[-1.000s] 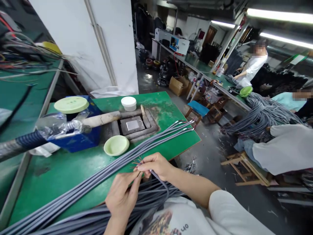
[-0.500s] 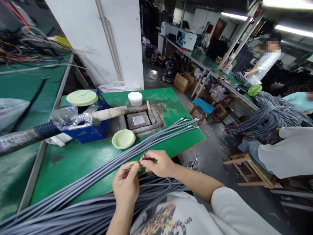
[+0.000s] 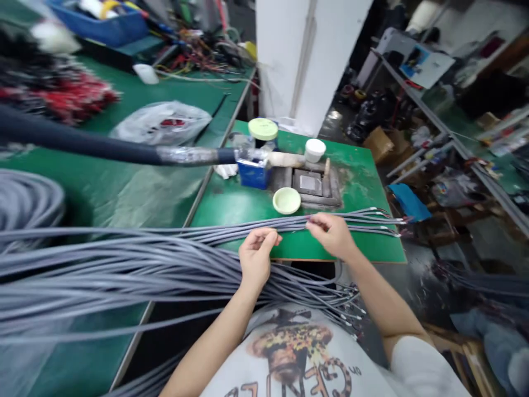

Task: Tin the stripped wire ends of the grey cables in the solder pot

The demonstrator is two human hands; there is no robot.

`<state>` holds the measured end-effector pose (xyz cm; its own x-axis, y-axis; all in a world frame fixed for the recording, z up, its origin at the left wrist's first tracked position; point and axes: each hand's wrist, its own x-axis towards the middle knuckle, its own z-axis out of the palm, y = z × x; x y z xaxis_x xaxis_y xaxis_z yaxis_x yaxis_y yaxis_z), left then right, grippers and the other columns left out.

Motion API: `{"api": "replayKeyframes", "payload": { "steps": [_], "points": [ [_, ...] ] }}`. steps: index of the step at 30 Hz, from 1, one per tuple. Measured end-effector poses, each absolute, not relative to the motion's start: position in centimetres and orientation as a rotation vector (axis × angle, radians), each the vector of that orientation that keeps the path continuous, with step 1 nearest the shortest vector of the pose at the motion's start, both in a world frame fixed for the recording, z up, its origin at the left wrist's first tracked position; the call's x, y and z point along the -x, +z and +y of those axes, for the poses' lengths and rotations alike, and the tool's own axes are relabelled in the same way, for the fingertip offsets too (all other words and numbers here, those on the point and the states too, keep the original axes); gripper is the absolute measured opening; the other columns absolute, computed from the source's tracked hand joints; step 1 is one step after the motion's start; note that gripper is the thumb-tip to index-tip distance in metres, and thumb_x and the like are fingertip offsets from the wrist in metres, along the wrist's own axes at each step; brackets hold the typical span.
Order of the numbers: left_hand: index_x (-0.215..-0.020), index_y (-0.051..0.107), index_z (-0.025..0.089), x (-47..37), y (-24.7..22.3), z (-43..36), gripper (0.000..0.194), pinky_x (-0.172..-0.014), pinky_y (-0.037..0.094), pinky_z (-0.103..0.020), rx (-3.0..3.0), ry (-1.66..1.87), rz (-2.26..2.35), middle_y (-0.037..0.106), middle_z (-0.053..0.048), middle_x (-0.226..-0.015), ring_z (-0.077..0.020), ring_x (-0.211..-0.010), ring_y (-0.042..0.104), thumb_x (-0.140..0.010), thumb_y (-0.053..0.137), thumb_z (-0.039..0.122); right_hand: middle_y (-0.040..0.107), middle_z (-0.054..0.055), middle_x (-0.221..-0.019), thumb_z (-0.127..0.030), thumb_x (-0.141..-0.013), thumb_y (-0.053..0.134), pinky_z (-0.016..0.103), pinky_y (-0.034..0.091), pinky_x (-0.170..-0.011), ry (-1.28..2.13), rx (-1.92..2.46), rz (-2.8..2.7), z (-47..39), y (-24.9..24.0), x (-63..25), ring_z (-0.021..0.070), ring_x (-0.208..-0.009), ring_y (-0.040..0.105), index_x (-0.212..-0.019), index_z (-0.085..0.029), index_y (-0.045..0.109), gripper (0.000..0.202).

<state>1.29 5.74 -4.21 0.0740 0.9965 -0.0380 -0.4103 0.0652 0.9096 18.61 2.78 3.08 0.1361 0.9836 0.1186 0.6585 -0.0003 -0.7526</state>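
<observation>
My left hand (image 3: pixel 257 256) has thumb and fingers pinched together in front of the cable bundle; whatever is between the tips is too small to make out. To its right, my right hand (image 3: pixel 333 236) is closed on a grey cable (image 3: pixel 340 270), which bends up beneath the wrist; small dark wire ends show faintly at the fingertips. Behind both hands a row of grey cables (image 3: pixel 231 227) lies across the green table (image 3: pixel 363 165), with stripped ends (image 3: pixel 390 220) at the right. A thicker bundle of grey cables (image 3: pixel 165 270) runs past my left hand toward my lap.
Beyond the cables stand a pale green bowl (image 3: pixel 286 200), a soldering pot (image 3: pixel 309 183), a white tub (image 3: pixel 315 150) and a blue box (image 3: pixel 253 173). A dark hose (image 3: pixel 136 151) reaches in from the left. A plastic bag (image 3: pixel 165 122) lies on the left bench.
My hands have come apart, the right one moving right, away from the left. The view has swung left, bringing more of the left bench in and the co-workers mostly out.
</observation>
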Motion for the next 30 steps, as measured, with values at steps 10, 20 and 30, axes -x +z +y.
{"api": "replayKeyframes", "payload": {
  "steps": [10,20,30],
  "points": [
    [-0.088,0.07,0.021,1.4,-6.1,7.3,0.01,-0.079,0.045,-0.034,-1.8,1.277,0.962,0.072,-0.006,-0.082,-0.0199,-0.08,0.06,-0.083,0.061,0.023,0.049,-0.003,-0.052,-0.024,-0.078,0.056,0.024,0.025,-0.053,0.442,2.001,-2.116,13.9,3.5,-20.5,0.0099,-0.052,0.041,-0.06,-0.016,0.062,0.02],
    [-0.09,0.066,0.019,1.3,-6.7,7.2,0.01,-0.073,0.044,-0.032,-1.938,1.316,0.969,0.071,-0.005,-0.081,-0.018,-0.077,0.059,-0.086,0.058,0.02,0.073,0.01,-0.089,-0.027,-0.083,0.049,0.028,0.035,-0.064,0.113,2.224,-2.5,16.2,3.2,-17.6,0.0215,-0.081,0.063,-0.088,-0.018,0.072,0.025],
    [-0.09,0.065,0.019,1.2,-7.0,7.2,0.007,-0.071,0.045,-0.032,-1.975,1.333,0.982,0.07,-0.004,-0.082,-0.0172,-0.076,0.059,-0.085,0.059,0.018,0.073,0.009,-0.09,-0.03,-0.084,0.048,0.028,0.038,-0.067,0.073,2.244,-2.502,16.0,4.0,-18.2,0.0217,-0.082,0.064,-0.089,-0.018,0.072,0.027]
  ]
}}
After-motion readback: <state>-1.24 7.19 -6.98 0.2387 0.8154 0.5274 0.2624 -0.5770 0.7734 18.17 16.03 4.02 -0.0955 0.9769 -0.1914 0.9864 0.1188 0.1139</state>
